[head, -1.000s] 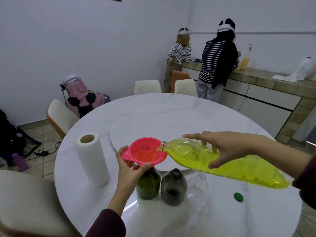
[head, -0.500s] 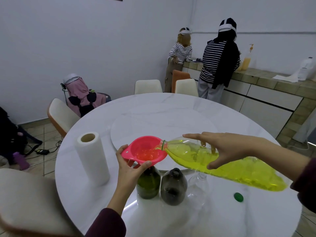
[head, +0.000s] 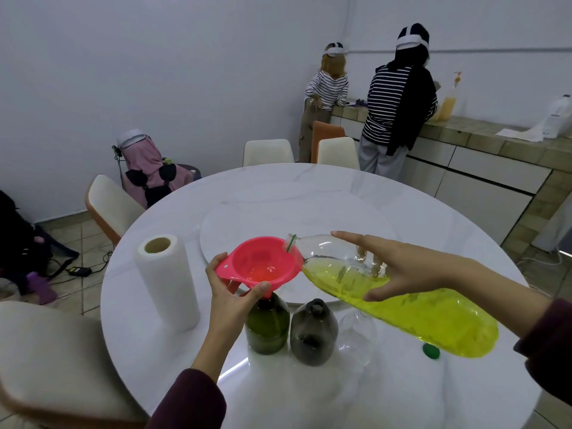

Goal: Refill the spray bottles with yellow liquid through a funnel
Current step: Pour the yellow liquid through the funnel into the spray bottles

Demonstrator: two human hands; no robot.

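A pink funnel (head: 260, 269) sits in the neck of a dark green bottle (head: 267, 328) on the white round table (head: 309, 193). My left hand (head: 230, 300) grips the funnel from below. My right hand (head: 399, 266) holds a large clear bottle of yellow liquid (head: 402, 308) tilted, its mouth at the funnel's rim. The liquid lies back from the mouth, and a little stands in the funnel. A dark grey bottle (head: 313, 334) and a clear bottle (head: 359, 334) stand to the right of the green one, both open at the neck.
A paper towel roll (head: 167, 281) stands left of my left hand. A green cap (head: 431, 351) lies on the table under the big bottle. A round turntable (head: 278, 218) is at the table's middle. Chairs ring the table. Two people stand at the far counter.
The big bottle's neck has tipped upward, and the yellow liquid has run back from the mouth. The stream into the funnel has stopped. My left hand keeps its hold on the funnel.
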